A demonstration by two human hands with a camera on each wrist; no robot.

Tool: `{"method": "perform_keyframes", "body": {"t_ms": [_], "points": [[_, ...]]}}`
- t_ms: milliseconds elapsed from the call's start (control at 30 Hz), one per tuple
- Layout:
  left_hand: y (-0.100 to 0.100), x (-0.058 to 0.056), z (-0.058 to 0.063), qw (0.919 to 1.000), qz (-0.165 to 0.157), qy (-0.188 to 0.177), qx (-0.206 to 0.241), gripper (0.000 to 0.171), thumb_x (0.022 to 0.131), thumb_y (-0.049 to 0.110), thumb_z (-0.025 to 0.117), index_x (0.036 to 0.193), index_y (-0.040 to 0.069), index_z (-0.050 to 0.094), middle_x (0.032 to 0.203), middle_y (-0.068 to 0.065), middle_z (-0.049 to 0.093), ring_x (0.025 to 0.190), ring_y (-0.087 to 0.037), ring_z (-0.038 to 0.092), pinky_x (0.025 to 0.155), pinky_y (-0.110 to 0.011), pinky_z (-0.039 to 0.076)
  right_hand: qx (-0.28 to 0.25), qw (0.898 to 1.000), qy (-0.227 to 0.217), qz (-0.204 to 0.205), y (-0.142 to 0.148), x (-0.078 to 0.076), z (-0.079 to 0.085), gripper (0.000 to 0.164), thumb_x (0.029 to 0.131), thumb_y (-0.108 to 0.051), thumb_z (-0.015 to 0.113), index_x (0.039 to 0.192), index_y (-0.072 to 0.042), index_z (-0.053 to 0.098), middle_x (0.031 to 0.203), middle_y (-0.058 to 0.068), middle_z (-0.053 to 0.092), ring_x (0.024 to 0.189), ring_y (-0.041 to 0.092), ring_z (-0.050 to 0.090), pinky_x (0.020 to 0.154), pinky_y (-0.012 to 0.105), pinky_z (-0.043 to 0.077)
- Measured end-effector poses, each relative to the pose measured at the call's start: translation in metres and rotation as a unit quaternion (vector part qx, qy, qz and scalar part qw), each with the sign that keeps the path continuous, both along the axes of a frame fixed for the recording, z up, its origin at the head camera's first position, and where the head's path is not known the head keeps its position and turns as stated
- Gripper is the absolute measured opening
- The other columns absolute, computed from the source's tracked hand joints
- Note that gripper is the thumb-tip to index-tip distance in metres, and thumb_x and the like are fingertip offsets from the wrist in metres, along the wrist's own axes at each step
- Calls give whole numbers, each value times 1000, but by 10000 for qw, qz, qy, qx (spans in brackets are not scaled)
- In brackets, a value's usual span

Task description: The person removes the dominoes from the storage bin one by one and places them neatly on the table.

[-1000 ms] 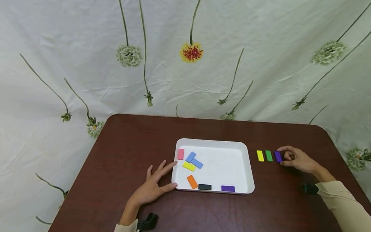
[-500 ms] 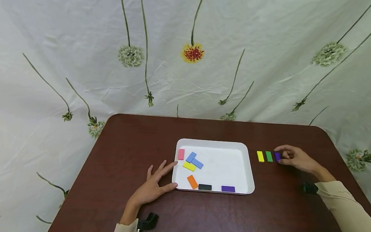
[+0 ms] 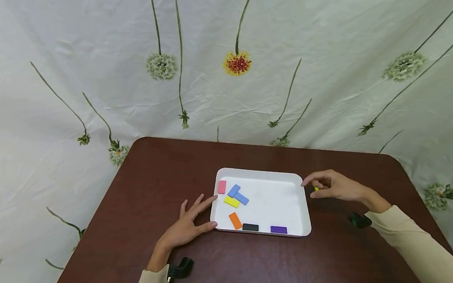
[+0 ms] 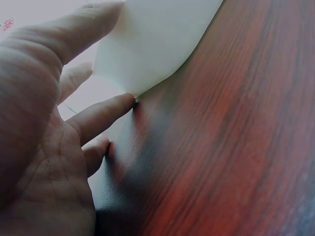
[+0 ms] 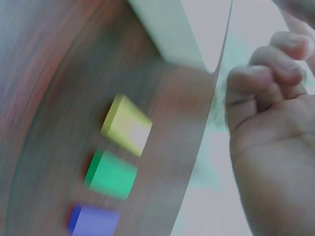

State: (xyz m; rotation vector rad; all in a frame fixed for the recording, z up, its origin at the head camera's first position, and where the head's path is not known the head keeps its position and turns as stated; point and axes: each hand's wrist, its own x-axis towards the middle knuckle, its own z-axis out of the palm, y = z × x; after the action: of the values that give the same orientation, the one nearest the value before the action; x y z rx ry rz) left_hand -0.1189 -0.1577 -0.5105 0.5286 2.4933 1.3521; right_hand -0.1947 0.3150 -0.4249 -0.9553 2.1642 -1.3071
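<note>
We see a dark reddish-brown table point(image 3: 165, 167) with rounded far corners, its far edge sloping slightly down to the right in the head view; streaky wood grain shows up close in the left wrist view; behind it and along both sides we find a pale, creased cloth point(image 3: 115, 17), printed with long green stems point(image 3: 179, 30), whitish puffball heads point(image 3: 161, 66) and yellow-and-red flowers point(image 3: 237, 63); we notice soft light leaving a faint sheen on the tabletop's near part.
</note>
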Motion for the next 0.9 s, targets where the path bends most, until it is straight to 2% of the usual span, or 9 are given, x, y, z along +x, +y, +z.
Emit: {"method": "perform_keyframes", "body": {"t_ms": [133, 267, 467, 533, 633, 767, 900], "points": [[0, 1, 0, 10000, -21, 17, 18, 75, 90, 42, 74, 155, 32, 38, 163, -9, 33, 155, -39, 10, 115, -65, -16, -188, 9964, -633, 535, -26, -2, 4, 29, 91, 5, 67, 119, 11, 61, 75, 14, 28, 62, 21, 27, 60, 24, 42], [-1, 1, -1, 10000, 3, -8, 1, 75, 90, 43, 74, 155, 33, 37, 163, -8, 33, 155, -38, 10, 115, -64, -16, -24, 9867, -1251, 1037, -50, -4, 1, 30, 92, 7, 65, 120, 16, 59, 76, 16, 28, 62, 14, 27, 69, 20, 47], [-1, 0, 0, 10000, -23, 38, 34, 75, 90, 43, 73, 155, 33, 38, 162, -7, 35, 155, -39, 11, 115, -65, -16, 332, 9706, -1702, 1667, -72, -3, -11, 28, 90, 14, 61, 118, 17, 61, 73, 18, 26, 64, 9, 28, 64, 19, 37], [-1, 0, 0, 10000, -22, 35, 12, 75, 90, 43, 73, 155, 33, 38, 162, -7, 35, 155, -38, 11, 115, -64, -15, 460, 9671, -1740, 1799, -76, -2, -15, 29, 89, 16, 61, 118, 14, 64, 73, 19, 27, 65, 7, 29, 64, 19, 34], [-1, -1, 1, 10000, 1, 23, 11, 75, 90, 42, 74, 155, 33, 38, 162, -8, 34, 155, -38, 11, 115, -64, -15, 676, 9664, -1575, 1916, -81, -2, -21, 32, 87, 17, 62, 118, 10, 67, 74, 22, 30, 68, 7, 32, 66, 19, 33], [-1, -1, 1, 10000, 0, 20, 40, 75, 89, 41, 74, 155, 32, 39, 162, -9, 34, 155, -39, 11, 115, -65, -15, 937, 9682, -1334, 1896, -85, 0, -26, 37, 84, 16, 65, 120, 4, 69, 79, 24, 33, 73, 7, 35, 67, 18, 33], [1, 0, 1, 10000, -16, 13, 35, 75, 89, 41, 75, 155, 32, 39, 162, -9, 34, 155, -40, 11, 115, -65, -15, 1214, 9660, -1255, 1907, -88, 3, -31, 40, 85, 11, 67, 122, -3, 69, 84, 21, 35, 78, 7, 36, 70, 18, 33]]}}
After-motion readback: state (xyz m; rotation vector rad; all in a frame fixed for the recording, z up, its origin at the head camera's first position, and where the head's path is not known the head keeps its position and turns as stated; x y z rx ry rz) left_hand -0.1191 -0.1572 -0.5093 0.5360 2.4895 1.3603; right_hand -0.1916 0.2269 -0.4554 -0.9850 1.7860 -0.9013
